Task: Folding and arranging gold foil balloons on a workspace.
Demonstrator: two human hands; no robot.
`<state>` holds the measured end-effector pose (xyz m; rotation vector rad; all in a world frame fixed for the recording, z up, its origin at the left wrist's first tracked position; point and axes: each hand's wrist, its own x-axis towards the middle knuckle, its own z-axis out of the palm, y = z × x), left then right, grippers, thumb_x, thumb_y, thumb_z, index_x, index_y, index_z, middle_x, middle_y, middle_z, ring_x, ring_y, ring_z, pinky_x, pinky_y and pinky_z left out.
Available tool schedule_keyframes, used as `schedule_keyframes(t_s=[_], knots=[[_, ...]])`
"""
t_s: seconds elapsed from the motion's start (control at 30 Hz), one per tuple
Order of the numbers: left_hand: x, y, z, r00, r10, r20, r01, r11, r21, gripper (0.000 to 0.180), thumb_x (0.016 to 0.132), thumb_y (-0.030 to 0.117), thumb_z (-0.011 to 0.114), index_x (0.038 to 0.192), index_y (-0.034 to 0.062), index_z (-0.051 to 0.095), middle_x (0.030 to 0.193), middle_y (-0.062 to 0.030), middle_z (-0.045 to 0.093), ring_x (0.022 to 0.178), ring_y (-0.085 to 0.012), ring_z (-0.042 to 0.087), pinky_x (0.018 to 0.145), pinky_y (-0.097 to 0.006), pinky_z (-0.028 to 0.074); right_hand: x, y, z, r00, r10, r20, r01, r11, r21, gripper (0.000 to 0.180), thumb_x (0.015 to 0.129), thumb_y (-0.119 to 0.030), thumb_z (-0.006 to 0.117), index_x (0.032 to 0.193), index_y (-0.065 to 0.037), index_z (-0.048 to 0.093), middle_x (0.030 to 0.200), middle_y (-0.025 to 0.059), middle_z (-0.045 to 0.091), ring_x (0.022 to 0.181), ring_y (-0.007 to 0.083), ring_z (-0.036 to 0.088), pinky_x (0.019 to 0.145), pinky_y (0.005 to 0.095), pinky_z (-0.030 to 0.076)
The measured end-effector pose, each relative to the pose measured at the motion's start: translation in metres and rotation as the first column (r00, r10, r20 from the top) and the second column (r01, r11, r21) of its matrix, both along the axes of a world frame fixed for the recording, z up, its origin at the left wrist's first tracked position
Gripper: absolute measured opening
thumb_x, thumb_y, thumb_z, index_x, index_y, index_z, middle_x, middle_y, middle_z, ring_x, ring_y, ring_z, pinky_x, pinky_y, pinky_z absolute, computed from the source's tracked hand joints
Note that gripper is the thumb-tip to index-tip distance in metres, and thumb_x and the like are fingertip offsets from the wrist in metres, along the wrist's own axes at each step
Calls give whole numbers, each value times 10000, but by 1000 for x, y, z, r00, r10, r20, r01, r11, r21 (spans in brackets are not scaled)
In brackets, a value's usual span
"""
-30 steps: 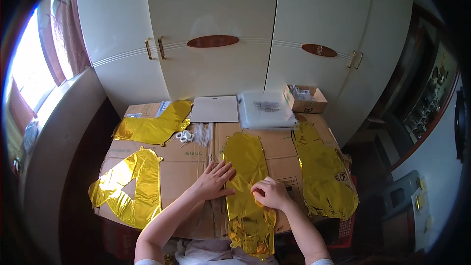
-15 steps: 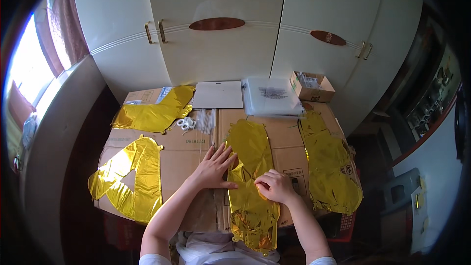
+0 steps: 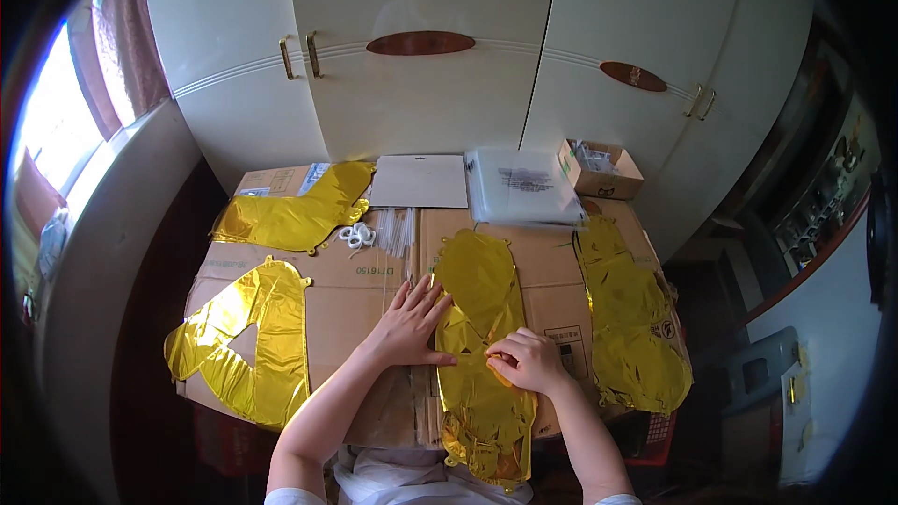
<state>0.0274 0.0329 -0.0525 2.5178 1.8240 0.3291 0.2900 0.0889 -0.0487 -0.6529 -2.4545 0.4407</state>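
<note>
A flat gold foil balloon [image 3: 477, 285] lies lengthwise in front of me, its near end hanging toward the table's front edge. My left hand [image 3: 409, 325] is open, fingers spread, lying over the cardboard and the balloon's left edge. With its fingers pinched, my right hand [image 3: 528, 361] grips the foil near the balloon's middle, where creases run out from the fingertips; a bit of orange-gold shows under them. Another flat gold balloon [image 3: 257, 332], shaped with an opening in it, rests at the left. A long gold balloon [image 3: 636, 318] lies at the right, and a bent one [image 3: 299, 210] lies far left.
Flattened cardboard [image 3: 360, 318] covers the table. Toward the back are white rings [image 3: 357, 237], clear straws [image 3: 397, 232], a pale flat card [image 3: 418, 180], a stack of clear plastic bags [image 3: 522, 189] and a small open box [image 3: 601, 168]. Cabinet doors [image 3: 421, 103] stand behind.
My hands stay almost in the same place, the right one still pinching the foil. The creases around its fingertips have shifted slightly, and the view has moved a little.
</note>
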Motion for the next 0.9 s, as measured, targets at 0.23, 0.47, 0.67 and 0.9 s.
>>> schedule_keyframes(t_s=[0.23, 0.47, 0.67, 0.9], knots=[[-1, -5, 2, 999, 32, -14, -32, 999, -5, 1119, 697, 817, 536, 1452, 16, 332, 1513, -229, 287, 1447, -379, 156, 1162, -545, 101, 0, -2, 3, 1000, -9, 25, 10, 1000, -21, 121, 784, -275, 735, 836, -176, 689, 722, -30, 635, 703, 162, 618, 623, 301, 511], [-3, -5, 3, 1000, 25, -14, -25, 999, -27, 1157, 667, 832, 548, 1459, 21, 320, 1518, -222, 281, 1446, -385, 155, 1161, -545, 101, 0, -2, 0, 1000, -4, 4, 4, 1000, 30, 131, 761, -277, 759, 843, -191, 704, 677, -40, 589, 684, 162, 593, 602, 305, 489], [-3, -5, 4, 1000, 10, -12, -11, 999, -35, 1235, 597, 862, 572, 1461, 17, 315, 1518, -227, 277, 1441, -388, 168, 1159, -549, 110, 0, -1, -3, 1000, 1, 3, -1, 999, 41, 110, 772, -257, 747, 842, -185, 701, 728, -34, 603, 722, 165, 596, 618, 305, 493], [-4, -6, 5, 1000, 22, -10, -22, 999, -41, 1209, 602, 822, 609, 1459, 20, 317, 1514, -227, 286, 1440, -382, 180, 1157, -550, 126, -16, -29, 24, 976, 206, 71, -215, 964, 158, 224, 810, -232, 702, 1002, -117, 689, 1023, -7, 639, 979, 177, 586, 867, 354, 445]])
